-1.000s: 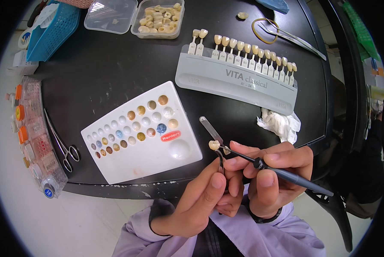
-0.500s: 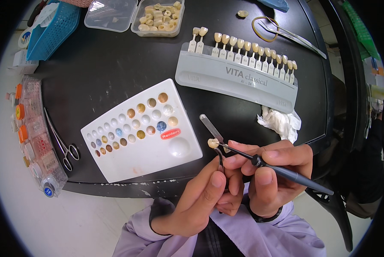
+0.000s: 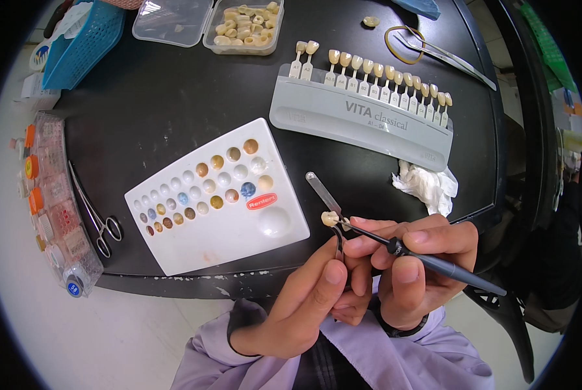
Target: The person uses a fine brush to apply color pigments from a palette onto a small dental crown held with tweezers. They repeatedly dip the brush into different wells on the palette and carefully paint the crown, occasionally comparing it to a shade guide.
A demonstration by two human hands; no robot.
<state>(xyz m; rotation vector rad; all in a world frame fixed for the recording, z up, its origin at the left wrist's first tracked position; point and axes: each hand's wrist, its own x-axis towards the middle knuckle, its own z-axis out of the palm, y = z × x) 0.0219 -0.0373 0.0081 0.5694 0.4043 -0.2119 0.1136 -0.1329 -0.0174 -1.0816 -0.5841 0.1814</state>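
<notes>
Over the bench (image 3: 112, 146) at near right, left fingers (image 3: 330, 276) are clamping the curved metal holder (image 3: 339, 244) under the dental crown (image 3: 330, 219); right fingers (image 3: 437, 237) are pinching the brush (image 3: 456, 270). Bracing them together should be steadying its tip.

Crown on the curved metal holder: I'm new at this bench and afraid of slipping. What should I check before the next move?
1. Crown at the tip of the curved metal holder: ok.
2. Holder gripped by the left hand: ok.
3. Brush gripped by the right hand: ok, pointed toward the crown.
4. Brush tip clear of the crown: cannot tell.
5. Palette uncovered: ok.
6. Shade guide without gaps: not ok, one after its second tab.
</notes>
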